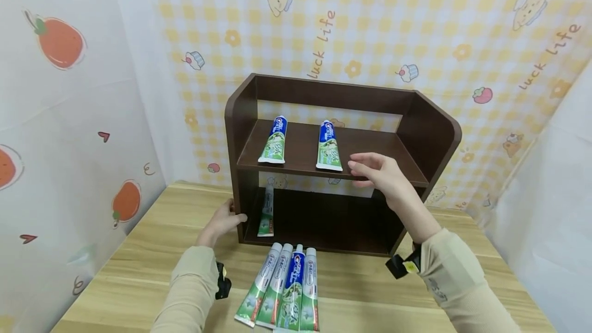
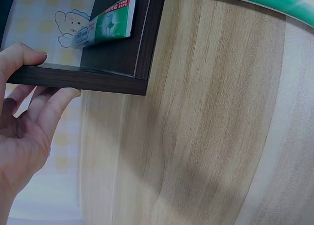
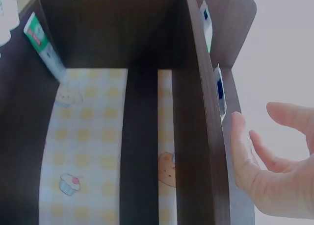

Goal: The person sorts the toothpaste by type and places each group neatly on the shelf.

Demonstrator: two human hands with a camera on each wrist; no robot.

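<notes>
A dark brown two-tier shelf (image 1: 314, 215) stands on the table. My left hand (image 1: 223, 222) grips its left side panel, thumb on the inner face and fingers outside, as the left wrist view shows. On the upper tier lie two blue-and-green toothpaste tubes, a left tube (image 1: 275, 140) and a middle tube (image 1: 329, 145). Just right of the middle tube, my right hand (image 1: 381, 173) hovers by the tier's front edge with fingers loosely bent and nothing held. One green-and-white toothpaste tube (image 1: 266, 215) lies on the lower tier at the left, also seen as a tube (image 2: 110, 24) in the left wrist view.
Several more toothpaste tubes (image 1: 282, 289) lie side by side on the wood-grain table (image 1: 152, 256) before the shelf, one of them blue and green. A yellow checked cloth (image 1: 208, 91) hangs behind, and white sheets (image 1: 106, 132) flank the table.
</notes>
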